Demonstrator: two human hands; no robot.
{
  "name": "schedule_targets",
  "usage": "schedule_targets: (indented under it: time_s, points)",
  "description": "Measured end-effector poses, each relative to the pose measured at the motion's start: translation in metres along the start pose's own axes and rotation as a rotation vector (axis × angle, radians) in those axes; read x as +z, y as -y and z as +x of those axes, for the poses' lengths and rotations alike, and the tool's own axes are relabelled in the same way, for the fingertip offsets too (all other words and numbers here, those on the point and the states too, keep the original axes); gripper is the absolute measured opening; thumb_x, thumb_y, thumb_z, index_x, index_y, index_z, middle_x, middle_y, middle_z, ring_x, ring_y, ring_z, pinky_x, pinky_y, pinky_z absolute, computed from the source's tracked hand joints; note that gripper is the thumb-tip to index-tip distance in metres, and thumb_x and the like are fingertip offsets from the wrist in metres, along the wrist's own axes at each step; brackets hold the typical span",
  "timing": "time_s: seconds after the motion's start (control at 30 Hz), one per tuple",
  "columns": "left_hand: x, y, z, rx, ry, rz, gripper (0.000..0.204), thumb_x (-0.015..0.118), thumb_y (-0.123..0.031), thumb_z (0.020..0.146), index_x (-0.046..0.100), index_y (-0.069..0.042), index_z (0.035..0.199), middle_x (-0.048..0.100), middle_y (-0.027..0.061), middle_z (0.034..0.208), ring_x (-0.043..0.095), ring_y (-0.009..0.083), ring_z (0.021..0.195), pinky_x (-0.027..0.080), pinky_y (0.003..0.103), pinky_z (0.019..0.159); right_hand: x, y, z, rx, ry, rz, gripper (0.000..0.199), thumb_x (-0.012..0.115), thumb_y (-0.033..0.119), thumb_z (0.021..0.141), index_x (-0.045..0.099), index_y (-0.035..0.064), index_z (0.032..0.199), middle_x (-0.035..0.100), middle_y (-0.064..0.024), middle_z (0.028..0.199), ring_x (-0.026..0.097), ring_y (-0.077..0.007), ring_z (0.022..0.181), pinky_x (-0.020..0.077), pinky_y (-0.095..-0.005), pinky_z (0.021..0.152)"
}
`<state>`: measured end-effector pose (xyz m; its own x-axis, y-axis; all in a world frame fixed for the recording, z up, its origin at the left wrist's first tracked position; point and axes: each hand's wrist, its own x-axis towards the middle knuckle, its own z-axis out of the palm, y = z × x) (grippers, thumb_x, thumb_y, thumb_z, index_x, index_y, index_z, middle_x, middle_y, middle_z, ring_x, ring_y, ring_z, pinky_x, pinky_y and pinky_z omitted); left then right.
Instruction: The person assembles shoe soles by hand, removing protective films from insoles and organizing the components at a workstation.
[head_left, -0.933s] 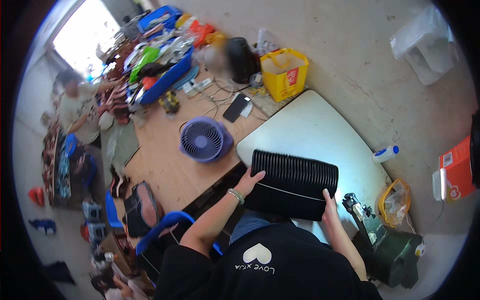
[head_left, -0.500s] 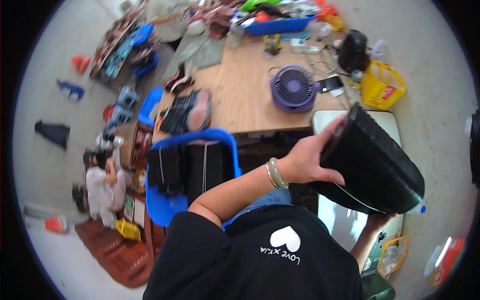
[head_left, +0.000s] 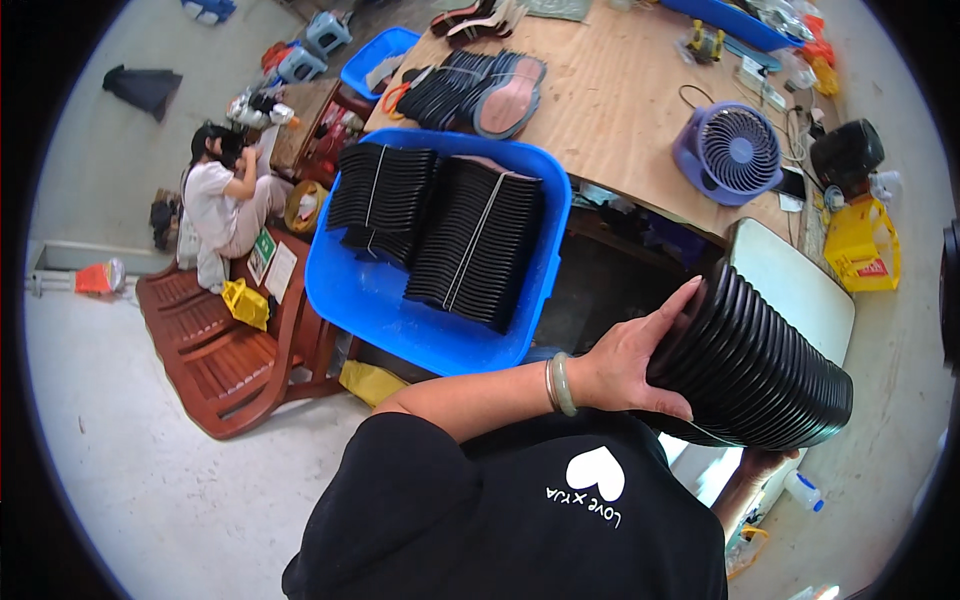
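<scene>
I hold a long stack of black shoe soles (head_left: 765, 365), tied with a thin pale band, tilted in front of my body at the right. My left hand (head_left: 630, 365), with a bangle at its wrist, grips the stack's near left end, thumb and fingers spread around it. At the lower right end my right hand (head_left: 768, 463) supports it from below; most of its fingers are hidden behind the stack. To the left stands a blue plastic tub (head_left: 340, 305) containing banded bundles of black soles (head_left: 475, 240).
A wooden table (head_left: 610, 90) carries loose soles (head_left: 510, 95) and a purple fan (head_left: 735, 150). A pale-topped stool or small table (head_left: 790, 270) stands beyond the stack. A yellow bag (head_left: 865, 245) is at right. Further left are a reddish wooden chair (head_left: 215, 350) and a seated person (head_left: 215, 200).
My view has swung left, bringing the blue tub and its bundles more fully into sight. Both hands keep hold of the sole stack, which has hardly shifted relative to my body.
</scene>
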<state>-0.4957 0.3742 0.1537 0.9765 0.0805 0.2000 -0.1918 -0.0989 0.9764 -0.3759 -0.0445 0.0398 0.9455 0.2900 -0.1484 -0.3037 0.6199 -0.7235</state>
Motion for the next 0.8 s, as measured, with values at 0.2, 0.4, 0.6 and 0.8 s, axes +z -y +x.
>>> schedule_targets:
  time_s: [0.2, 0.4, 0.6, 0.8]
  points:
    - [-0.034, 0.022, -0.055, -0.005, -0.195, -0.05, 0.133, 0.087, -0.048, 0.067, -0.003, -0.007, 0.156, 0.054, 0.0208, 0.136, 0.054, 0.0371, 0.125, 0.039, 0.039, 0.107, 0.021, -0.02, 0.025, 0.107, 0.051, -0.18, 0.099, 0.082, 0.061, 0.064, 0.047, 0.014, 0.143, 0.048, -0.0087, 0.147, 0.045, -0.0307, 0.135, 0.0353, -0.0511, 0.113]
    - [-0.079, 0.028, -0.123, -0.071, -0.284, -0.054, 0.128, 0.086, -0.043, 0.07, -0.001, -0.005, 0.156, 0.042, 0.0219, 0.148, 0.043, 0.0346, 0.137, 0.032, 0.038, 0.113, 0.075, -0.067, 0.019, 0.175, 0.091, -0.341, 0.101, 0.082, 0.062, 0.066, 0.046, 0.0076, 0.143, 0.053, -0.0086, 0.142, 0.047, -0.0289, 0.133, 0.0352, -0.0487, 0.113]
    - [-0.154, 0.01, -0.164, -0.144, -0.381, -0.071, 0.117, 0.086, -0.04, 0.071, 0.013, -0.001, 0.154, 0.047, 0.0177, 0.144, 0.046, 0.0252, 0.133, 0.032, 0.036, 0.113, 0.15, -0.153, -0.006, 0.245, 0.098, -0.255, 0.102, 0.079, 0.062, 0.069, 0.04, 0.0088, 0.147, 0.046, -0.0089, 0.148, 0.04, -0.0312, 0.137, 0.0303, -0.0504, 0.115]
    - [-0.281, 0.007, -0.137, -0.201, -0.179, -0.112, 0.103, 0.074, -0.056, 0.079, 0.027, 0.003, 0.15, 0.048, 0.0129, 0.143, 0.044, 0.02, 0.131, 0.031, 0.033, 0.112, 0.234, -0.251, -0.063, 0.417, 0.104, -0.05, 0.083, 0.076, 0.052, 0.079, 0.045, 0.0102, 0.144, 0.047, -0.0077, 0.148, 0.038, -0.0316, 0.139, 0.0249, -0.0523, 0.117]
